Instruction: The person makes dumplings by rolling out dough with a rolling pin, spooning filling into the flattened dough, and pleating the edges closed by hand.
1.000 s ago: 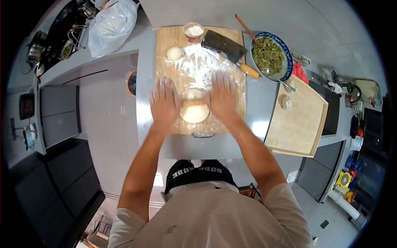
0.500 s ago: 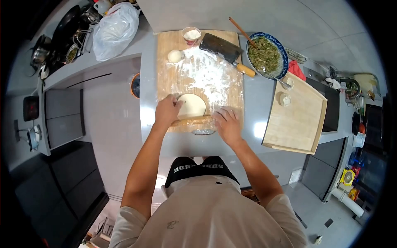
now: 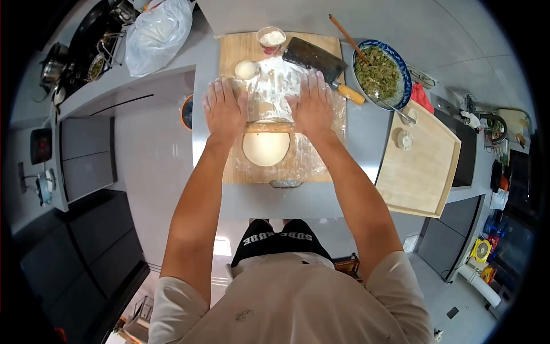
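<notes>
Both palms press on a wooden rolling pin [image 3: 269, 127], one at each end. My left hand [image 3: 226, 112] lies flat with its fingers stretched forward. My right hand [image 3: 313, 109] is flat too, fingers extended over the floured board. Under the pin is a round, flat sheet of dough [image 3: 266, 150], most of it on my side of the pin. White flour [image 3: 274, 92] is spread between the hands. Ahead of my left hand sits a ball of dough [image 3: 246, 70]. A cleaver [image 3: 314, 58] with a wooden handle rests beyond my right fingertips.
The wooden cutting board [image 3: 240, 172] lies on a grey counter. At its far edge stands a small tub of flour [image 3: 271, 39]. To the right are a bowl of green filling [image 3: 378, 74] with chopsticks and a spoon, and a wooden tray [image 3: 418, 166] holding dumplings [image 3: 404, 139].
Both hands have moved forward, away from my body, with the rolling pin rolling over the dough to its far part. My left fingers have gone from the dough's edge to lying flat.
</notes>
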A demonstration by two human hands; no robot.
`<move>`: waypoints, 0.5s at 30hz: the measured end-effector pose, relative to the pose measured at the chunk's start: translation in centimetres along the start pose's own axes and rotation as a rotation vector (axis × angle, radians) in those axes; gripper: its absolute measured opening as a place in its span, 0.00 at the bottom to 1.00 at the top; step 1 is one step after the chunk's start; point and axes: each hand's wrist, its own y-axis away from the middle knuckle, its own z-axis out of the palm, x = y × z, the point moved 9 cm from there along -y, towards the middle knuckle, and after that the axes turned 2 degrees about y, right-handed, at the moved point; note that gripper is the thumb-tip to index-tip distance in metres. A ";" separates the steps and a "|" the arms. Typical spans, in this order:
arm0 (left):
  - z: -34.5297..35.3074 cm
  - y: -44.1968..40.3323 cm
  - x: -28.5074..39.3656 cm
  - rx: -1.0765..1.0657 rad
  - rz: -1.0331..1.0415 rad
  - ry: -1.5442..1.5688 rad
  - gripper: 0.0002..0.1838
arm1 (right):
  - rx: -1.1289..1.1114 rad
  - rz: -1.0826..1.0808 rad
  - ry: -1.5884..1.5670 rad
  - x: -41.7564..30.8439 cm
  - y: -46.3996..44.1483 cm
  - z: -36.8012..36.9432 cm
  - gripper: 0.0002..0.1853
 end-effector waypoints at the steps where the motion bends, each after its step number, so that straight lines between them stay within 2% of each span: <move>1: -0.3 -0.5 0.1 0.029 0.012 0.000 0.40 | 0.023 -0.031 0.028 -0.2 -0.5 -0.3 0.43; 2: -0.8 0.5 0.4 0.036 0.018 0.002 0.40 | 0.031 -0.029 0.032 -0.2 0.5 -1.2 0.43; 4: -1.3 6.4 0.7 -0.089 0.007 0.025 0.38 | -0.275 -0.090 -0.069 -2.1 6.3 -2.3 0.43; 7: -2.3 11.9 0.7 -0.142 0.035 0.002 0.38 | -0.181 -0.195 -0.130 -3.1 14.2 -3.1 0.38; 9: -3.6 12.4 0.8 -0.131 -0.003 0.120 0.34 | -0.267 -0.049 -0.227 -1.3 16.0 -1.1 0.27; 10: -4.1 11.9 0.6 -0.121 -0.001 0.119 0.34 | -0.258 -0.054 -0.225 -0.8 15.8 -0.5 0.27; 12: -6.1 10.9 -1.6 0.090 -0.192 0.524 0.31 | -0.021 0.103 -0.246 2.1 13.9 -1.2 0.18; 13: -7.1 10.8 -1.5 0.153 -0.204 0.493 0.27 | 0.008 0.173 -0.209 2.9 12.7 -2.2 0.16; 14: -7.2 10.5 -1.2 0.160 -0.202 0.493 0.27 | 0.014 0.169 -0.210 2.9 11.3 -2.8 0.16; 15: -5.2 10.5 -1.2 0.040 -0.206 0.516 0.25 | 0.020 0.187 -0.211 3.6 10.4 -2.9 0.16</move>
